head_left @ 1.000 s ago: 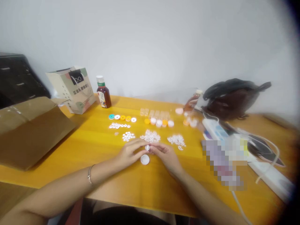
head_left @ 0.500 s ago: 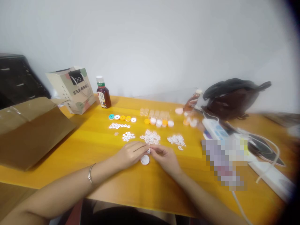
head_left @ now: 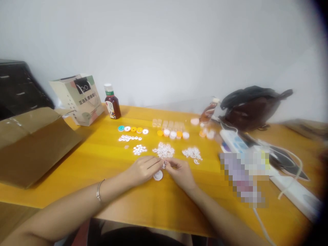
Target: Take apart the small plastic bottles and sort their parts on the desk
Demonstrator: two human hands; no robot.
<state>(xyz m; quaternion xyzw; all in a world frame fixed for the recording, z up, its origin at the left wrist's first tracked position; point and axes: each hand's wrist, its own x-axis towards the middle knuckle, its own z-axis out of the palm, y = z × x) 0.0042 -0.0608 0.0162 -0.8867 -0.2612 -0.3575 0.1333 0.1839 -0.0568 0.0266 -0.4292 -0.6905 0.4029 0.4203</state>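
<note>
My left hand and my right hand meet over the yellow table. Their fingertips pinch a tiny white part between them. Just below the fingers a white round cap lies on the table. Beyond the hands lie heaps of small white rings, a second ring heap and a cluster of white discs. Further back is a row of coloured caps, and another row of orange and white caps.
A brown cardboard box sits at the left, a paper bag and a dark sauce bottle behind it. At the right are a tipped bottle, a dark bag, a white power strip with cables and a blurred-out item.
Both hands have drawn closer together and a little toward the ring heap; the small white part stays pinched between the fingertips. The white cap has not moved.
</note>
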